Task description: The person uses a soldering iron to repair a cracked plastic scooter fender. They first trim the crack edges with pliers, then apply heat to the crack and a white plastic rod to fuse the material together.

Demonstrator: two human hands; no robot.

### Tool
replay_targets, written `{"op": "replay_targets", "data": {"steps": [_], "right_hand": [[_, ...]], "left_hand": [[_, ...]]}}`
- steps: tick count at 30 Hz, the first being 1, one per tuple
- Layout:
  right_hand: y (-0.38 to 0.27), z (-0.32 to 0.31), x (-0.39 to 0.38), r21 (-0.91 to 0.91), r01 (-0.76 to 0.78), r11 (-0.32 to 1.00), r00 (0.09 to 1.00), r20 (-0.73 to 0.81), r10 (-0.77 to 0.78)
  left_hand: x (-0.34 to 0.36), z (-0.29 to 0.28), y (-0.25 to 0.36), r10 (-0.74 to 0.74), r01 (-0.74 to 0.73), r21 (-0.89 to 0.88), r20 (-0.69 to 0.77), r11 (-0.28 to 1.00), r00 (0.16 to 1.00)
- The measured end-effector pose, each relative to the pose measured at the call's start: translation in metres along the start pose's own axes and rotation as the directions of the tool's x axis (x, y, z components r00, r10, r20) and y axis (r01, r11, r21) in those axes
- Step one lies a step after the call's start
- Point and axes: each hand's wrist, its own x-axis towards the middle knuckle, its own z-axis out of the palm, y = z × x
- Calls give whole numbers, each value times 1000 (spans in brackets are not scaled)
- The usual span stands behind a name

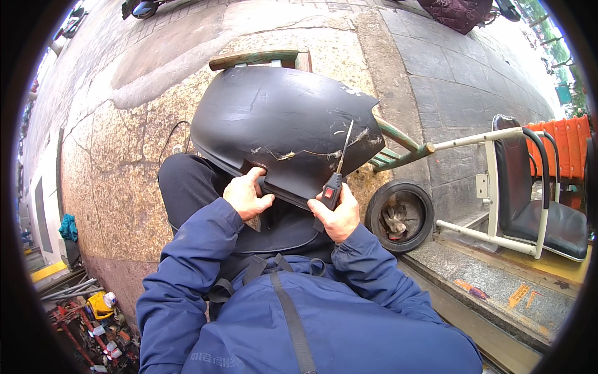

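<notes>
A large curved black plastic panel [261, 106] lies across a low wooden stool [398, 134] and my knees. A jagged crack with pale, rough edges runs across its near part, and its right end is scuffed. My left hand [247, 194] grips the panel's near edge, index finger at a small opening below the crack, thumb apart from it. In my right hand [338, 215] is a black handheld tool [331, 192] with a red switch and a long thin metal tip. The tip points up and away over the panel's right end. Some of my right fingers are hidden behind the tool.
A small wheel with a black tire [430, 218] lies right of my knees. Beyond it stands a metal-framed chair [529, 218] with a black seat, near an orange barrier [567, 146]. Mixed tools and a yellow item [99, 305] crowd the lower left. A teal cloth [68, 227] hangs above them.
</notes>
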Motion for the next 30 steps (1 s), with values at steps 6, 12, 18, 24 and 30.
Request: {"op": "replay_targets", "data": {"steps": [6,12,18,24,30], "right_hand": [[1,-1,0,2,4,1000,1000,3,-4],[5,-2,1,40,1,999,1000,16,-2],[6,-5,4,-2,21,1000,998,66,-21],[2,-4,2,64,-36,997,999,35,34],[1,-5,3,44,-2,999,999,48,0]], "left_hand": [[11,5,-20,-254,231,-368,-14,901,967],[4,6,-13,-458,441,-516,103,734,883],[2,25,-1,-610,448,-855,214,260,763],[3,44,12,-576,190,-982,165,-17,801],[2,43,16,-573,152,-983,182,-100,799]]}}
